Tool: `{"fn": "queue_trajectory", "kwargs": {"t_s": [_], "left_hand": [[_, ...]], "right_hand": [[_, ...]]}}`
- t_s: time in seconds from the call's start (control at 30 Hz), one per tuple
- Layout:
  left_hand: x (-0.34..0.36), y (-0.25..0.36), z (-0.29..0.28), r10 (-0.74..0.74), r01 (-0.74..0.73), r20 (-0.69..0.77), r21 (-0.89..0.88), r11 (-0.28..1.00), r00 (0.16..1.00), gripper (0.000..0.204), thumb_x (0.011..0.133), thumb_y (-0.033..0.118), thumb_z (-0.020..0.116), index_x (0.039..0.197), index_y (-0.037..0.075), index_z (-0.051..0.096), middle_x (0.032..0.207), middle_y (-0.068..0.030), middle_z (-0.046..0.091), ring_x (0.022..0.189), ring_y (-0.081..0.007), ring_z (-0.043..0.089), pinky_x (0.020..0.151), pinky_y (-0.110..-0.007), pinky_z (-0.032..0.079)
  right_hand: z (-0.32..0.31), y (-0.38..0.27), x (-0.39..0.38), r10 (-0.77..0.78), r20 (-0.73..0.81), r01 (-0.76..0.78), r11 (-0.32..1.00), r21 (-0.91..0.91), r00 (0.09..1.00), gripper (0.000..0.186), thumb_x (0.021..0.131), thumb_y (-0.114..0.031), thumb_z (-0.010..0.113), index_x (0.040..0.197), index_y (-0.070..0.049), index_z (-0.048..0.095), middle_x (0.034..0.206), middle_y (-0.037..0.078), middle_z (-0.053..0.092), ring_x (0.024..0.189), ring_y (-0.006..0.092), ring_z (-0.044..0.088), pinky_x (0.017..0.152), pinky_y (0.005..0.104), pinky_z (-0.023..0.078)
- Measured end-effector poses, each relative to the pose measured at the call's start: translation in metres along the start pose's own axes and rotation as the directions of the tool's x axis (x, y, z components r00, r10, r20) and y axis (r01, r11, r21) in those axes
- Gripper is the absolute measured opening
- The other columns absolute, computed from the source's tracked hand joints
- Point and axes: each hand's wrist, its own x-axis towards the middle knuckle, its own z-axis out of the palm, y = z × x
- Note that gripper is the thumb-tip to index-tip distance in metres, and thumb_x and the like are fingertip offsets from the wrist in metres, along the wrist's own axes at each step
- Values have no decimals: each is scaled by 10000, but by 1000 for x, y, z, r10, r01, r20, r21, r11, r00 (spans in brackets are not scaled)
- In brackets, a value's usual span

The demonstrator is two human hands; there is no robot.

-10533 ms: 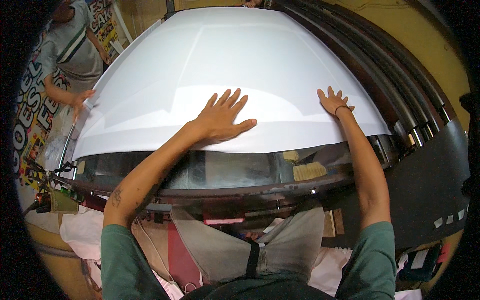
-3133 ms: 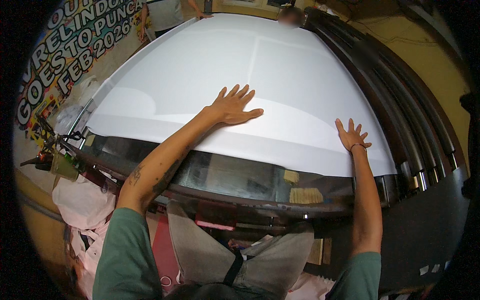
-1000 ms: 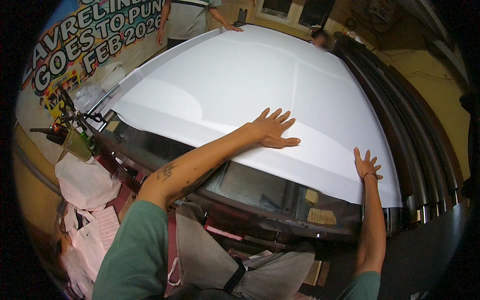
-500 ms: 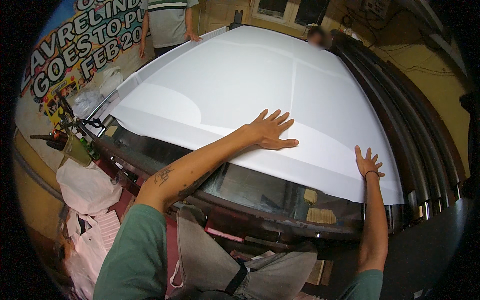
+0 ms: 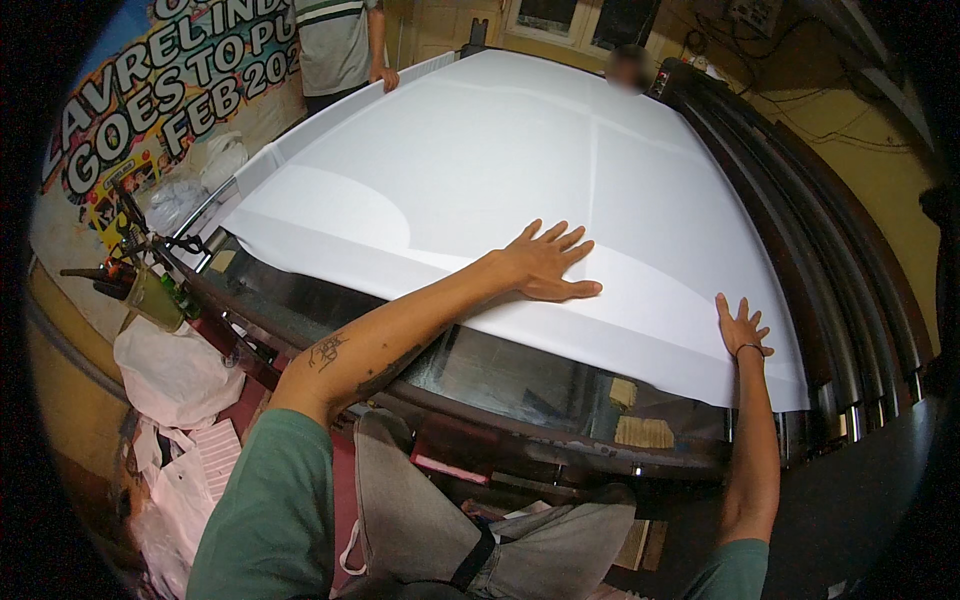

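A large white sheet (image 5: 520, 160) lies spread over a long glass-topped table (image 5: 520, 385). My left hand (image 5: 545, 262) is pressed flat on the sheet near its front edge, fingers apart. My right hand (image 5: 740, 325) lies flat on the sheet's front right corner, fingers spread, with a band at the wrist. Neither hand holds anything. At the far left corner another person (image 5: 340, 45) in a striped shirt has a hand (image 5: 384, 77) on the sheet's edge.
Dark curved rails (image 5: 840, 280) run along the table's right side. A painted banner (image 5: 140, 110) covers the left wall. White bags and papers (image 5: 175, 375) lie on the floor at left, with tools and bottles (image 5: 140, 280) clamped at the table's left corner. Windows (image 5: 580, 15) are at the back.
Over the earlier frames my view has swung to the left. My left hand stays flat on the sheet, now farther toward its middle. My right hand stays at the front right corner.
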Motion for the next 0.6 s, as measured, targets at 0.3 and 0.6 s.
{"fn": "queue_trajectory", "kwargs": {"t_s": [0.3, 0.6], "left_hand": [[-1, 4, 2, 28, -28, -26, -4, 1000, 999, 1011, 907, 820, 206, 1587, 73, 176, 1651, -182, 129, 1531, -365, 79, 1239, -550, 74], [1, 7, 5, 37, -37, -33, 0, 999, 999, 985, 927, 794, 210, 1583, 59, 187, 1649, -186, 139, 1528, -372, 93, 1238, -544, 83]], "right_hand": [[-2, -8, 0, -72, 43, 71, 997, 23, 996, 902, 906, -806, 234, 1606, -239, 177, 1661, 196, 88, 1508, 481, 50, 1165, 698, 78], [-1, -20, -36, -88, 21, 88, 996, 16, 996, 936, 882, -817, 259, 1610, -240, 137, 1664, 192, 70, 1507, 483, 51, 1134, 741, 13]]}}
